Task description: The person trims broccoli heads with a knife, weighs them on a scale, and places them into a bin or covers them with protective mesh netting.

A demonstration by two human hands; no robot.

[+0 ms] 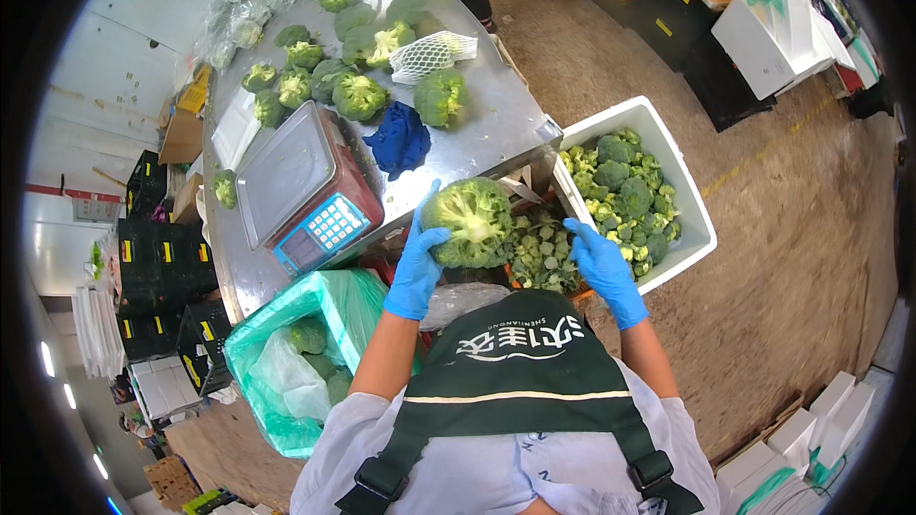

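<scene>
My left hand (417, 265), in a blue glove, grips a large broccoli head (469, 223) from its left side. The cut stem and pale branches of the head face up toward me. My right hand (605, 268), also gloved in blue, is apart from that head, beside the near wall of a white foam box (680, 229). Its fingers look curled, and whether they hold something is hidden. Broccoli florets and small heads (630, 193) fill much of the box. Below and between my hands, cut broccoli stems and trimmings (544, 250) lie in an orange crate (583, 295).
A metal table (486, 146) carries a weighing scale (315, 186), a blue cloth (398, 140), several broccoli heads (361, 96) and white foam netting (433, 54). At my left stands a box lined with green plastic (247, 357), holding broccoli. Black crates (168, 254) are stacked further left.
</scene>
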